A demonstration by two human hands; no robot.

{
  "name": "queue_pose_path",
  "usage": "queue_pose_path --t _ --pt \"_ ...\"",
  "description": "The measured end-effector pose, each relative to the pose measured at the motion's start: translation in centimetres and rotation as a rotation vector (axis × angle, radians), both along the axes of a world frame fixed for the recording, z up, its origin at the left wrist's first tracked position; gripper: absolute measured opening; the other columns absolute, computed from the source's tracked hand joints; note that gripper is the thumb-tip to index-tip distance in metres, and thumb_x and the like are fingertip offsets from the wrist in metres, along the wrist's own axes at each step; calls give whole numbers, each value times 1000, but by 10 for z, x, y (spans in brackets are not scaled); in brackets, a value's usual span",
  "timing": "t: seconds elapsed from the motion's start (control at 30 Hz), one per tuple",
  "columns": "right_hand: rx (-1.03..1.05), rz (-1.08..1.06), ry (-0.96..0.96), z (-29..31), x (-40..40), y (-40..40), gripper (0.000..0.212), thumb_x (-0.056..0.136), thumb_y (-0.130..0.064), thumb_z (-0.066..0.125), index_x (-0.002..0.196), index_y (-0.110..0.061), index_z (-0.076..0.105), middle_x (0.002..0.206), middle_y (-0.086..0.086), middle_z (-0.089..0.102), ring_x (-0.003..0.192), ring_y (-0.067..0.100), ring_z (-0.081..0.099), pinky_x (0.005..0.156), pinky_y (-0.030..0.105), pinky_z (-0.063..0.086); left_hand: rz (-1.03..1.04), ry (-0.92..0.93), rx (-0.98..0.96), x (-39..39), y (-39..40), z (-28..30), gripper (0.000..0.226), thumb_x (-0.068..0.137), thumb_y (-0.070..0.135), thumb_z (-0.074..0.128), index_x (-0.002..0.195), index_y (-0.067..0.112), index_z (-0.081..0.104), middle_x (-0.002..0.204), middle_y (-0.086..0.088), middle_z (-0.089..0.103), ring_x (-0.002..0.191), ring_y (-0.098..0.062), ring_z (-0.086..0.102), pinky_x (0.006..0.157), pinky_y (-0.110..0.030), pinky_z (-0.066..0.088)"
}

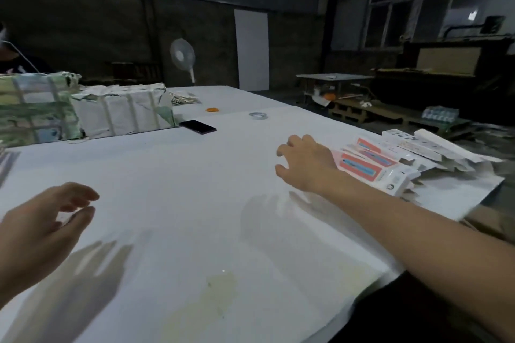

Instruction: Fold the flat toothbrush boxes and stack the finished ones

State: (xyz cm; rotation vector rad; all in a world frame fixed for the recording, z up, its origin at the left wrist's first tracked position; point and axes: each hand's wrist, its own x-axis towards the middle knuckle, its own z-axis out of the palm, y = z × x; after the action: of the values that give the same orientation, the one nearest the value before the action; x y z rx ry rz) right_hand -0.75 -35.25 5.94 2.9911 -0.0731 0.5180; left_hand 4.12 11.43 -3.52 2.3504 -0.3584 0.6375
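The left hand (41, 220) hovers above the white table (195, 203), fingers loosely curved and apart, holding nothing; wrapped bundles (83, 108) sit at the far left, with a dark phone (198, 126) just beside them; the right hand (305, 163) hangs spread and empty, fingers relaxed, just left of the pile of toothbrush boxes (390, 161) at the table's right edge.
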Motion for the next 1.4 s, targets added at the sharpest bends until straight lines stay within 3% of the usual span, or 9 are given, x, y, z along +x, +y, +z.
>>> queue_pose_path --t 0.1,0.2,0.37,0.5,0.73,0.9,1.07,1.23,1.4 --pt "218 195 -10 1 2 68 38 96 -47 48 128 -31 57 131 -5 52 122 21 45 84 37 40 48 3 160 -38 -28 26 18 84 45 63 100 46 58 94 23 64 80 -7 62 69 -38 50" --pt "403 368 13 -3 2 138 33 93 -45 52 122 -32 61 124 -7 57 115 18 51 87 37 43 116 160 262 -60 -39 48 28 88 20 70 101 39 55 103 -3 67 80 -24 56 74 -39 42" --pt "619 574 61 -21 5 230 26 92 -41 55 115 -32 64 110 -10 60 100 14 55 82 34 44 481 455 571 -73 -32 62 54 91 41 57 141 34 36 141 -5 48 130 -35 43 104 -50 40" --pt "694 648 48 -49 6 259 22 94 -34 55 113 -32 65 104 -13 63 96 11 58 85 32 47 581 604 558 -77 -15 64 61 88 40 53 145 37 29 152 -6 39 139 -43 31 108 -64 29" --pt "795 733 -19 -65 5 257 18 87 -27 56 98 -29 70 85 -16 64 80 6 60 79 31 50 522 591 597 -79 -10 70 48 88 34 54 135 28 49 135 -6 55 126 -34 48 99 -47 42" --pt "813 742 -8 -67 4 259 16 89 -18 61 97 -28 70 86 -14 64 80 8 60 81 34 51 524 491 535 -80 -13 71 68 87 27 64 148 35 34 135 -8 50 126 -35 47 97 -47 45" --pt "847 735 -3 -65 4 258 17 89 -17 60 96 -30 69 83 -17 63 80 8 60 82 36 51 611 549 491 -79 -6 72 81 80 43 75 148 34 32 146 -10 40 126 -38 49 95 -49 45" --pt "869 741 -13 -65 3 259 18 89 -15 61 96 -28 69 83 -16 63 81 10 61 81 38 52 636 565 411 -75 5 75 69 71 45 85 128 23 53 113 -2 61 106 -28 59 83 -37 50" --pt "896 745 -38 -65 4 259 19 88 -13 61 96 -27 70 83 -14 63 80 12 61 80 38 52 664 538 439 -74 15 71 85 69 54 85 138 30 42 130 -9 51 123 -37 49 93 -47 49"
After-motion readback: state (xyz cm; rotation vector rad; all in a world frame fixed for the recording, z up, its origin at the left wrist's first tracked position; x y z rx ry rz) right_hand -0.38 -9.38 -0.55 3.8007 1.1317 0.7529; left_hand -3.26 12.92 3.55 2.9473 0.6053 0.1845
